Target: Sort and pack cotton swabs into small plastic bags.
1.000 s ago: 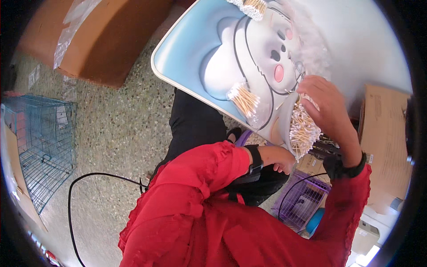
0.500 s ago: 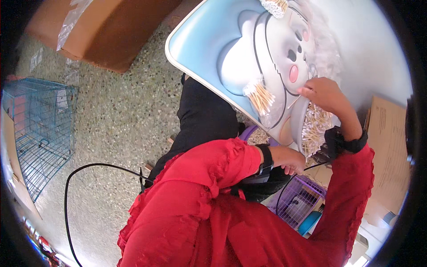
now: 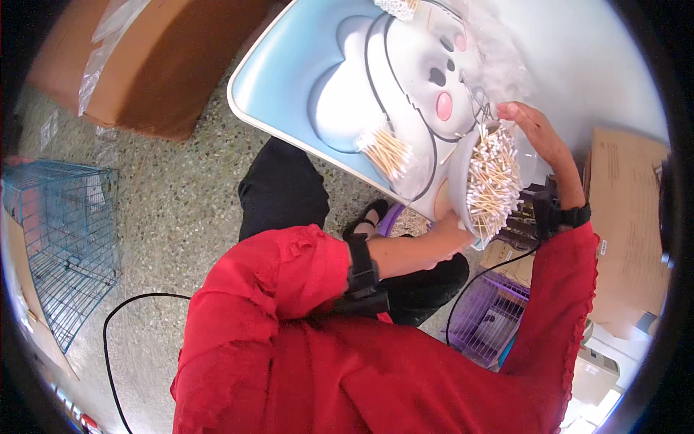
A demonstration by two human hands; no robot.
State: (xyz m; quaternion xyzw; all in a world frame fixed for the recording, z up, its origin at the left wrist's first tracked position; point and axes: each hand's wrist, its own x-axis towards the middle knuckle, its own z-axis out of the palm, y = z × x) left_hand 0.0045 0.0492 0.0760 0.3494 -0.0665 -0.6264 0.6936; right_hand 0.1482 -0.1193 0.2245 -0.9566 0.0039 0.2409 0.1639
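A pale bowl (image 3: 458, 177) heaped with loose cotton swabs (image 3: 494, 184) sits tilted at the near right of a small table. My left hand (image 3: 452, 237) grips its near edge from below, with most fingers hidden beneath it. My right hand (image 3: 536, 132) is at the bowl's far rim, fingers stretched out and nothing visible in them. Left of the bowl, a bundle of cotton swabs (image 3: 387, 153) lies on the tabletop with clear plastic around it. A second bundle (image 3: 397, 7) is at the far edge.
The table (image 3: 275, 87) has a blue and white cartoon top. Crumpled clear plastic (image 3: 495, 54) lies against the wall. A purple basin (image 3: 390, 218) and a purple cage (image 3: 491, 318) stand below. Cardboard boxes (image 3: 159, 72) and a blue wire cage (image 3: 65, 239) are on the left.
My right hand has moved from the bowl's left side to its far rim. My left hand has closed on the bowl's near edge. The view has shifted, and the bowl now shows more of its contents.
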